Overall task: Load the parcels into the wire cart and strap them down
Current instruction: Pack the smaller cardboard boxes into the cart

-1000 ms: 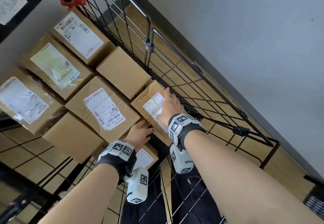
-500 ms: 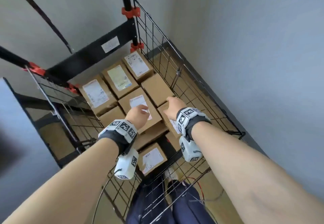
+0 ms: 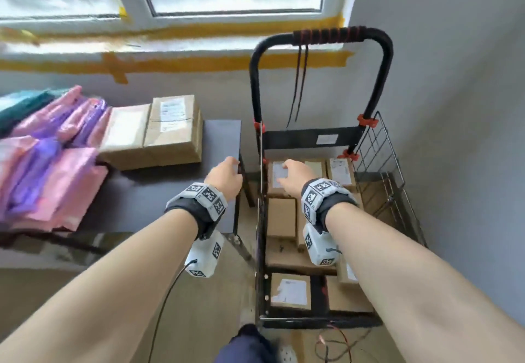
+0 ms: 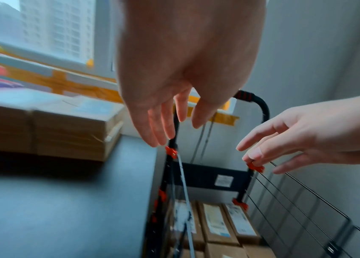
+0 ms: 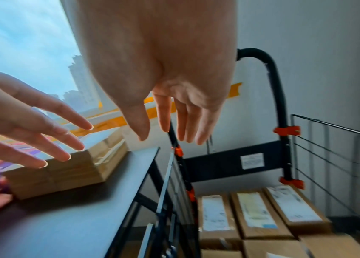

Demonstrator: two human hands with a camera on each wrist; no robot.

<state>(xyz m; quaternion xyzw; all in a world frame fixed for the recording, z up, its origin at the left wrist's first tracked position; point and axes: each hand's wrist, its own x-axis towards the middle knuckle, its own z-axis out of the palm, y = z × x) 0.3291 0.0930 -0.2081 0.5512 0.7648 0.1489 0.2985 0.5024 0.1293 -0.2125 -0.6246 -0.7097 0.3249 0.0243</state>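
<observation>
You are lifting both hands, the left hand [image 3: 224, 176] and right hand [image 3: 295, 173], empty and loosely spread, up off the parcels [image 3: 284, 215] bedded in the wire cart [image 3: 395, 169], toward two boxes [image 3: 153, 132] waiting on the table [image 3: 147, 197], so loading is continuing.

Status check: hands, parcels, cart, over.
Left hand and right hand open, holding nothing. Wire cart floor lined with boxes; two boxes wait on table. Nothing blocking.
</observation>
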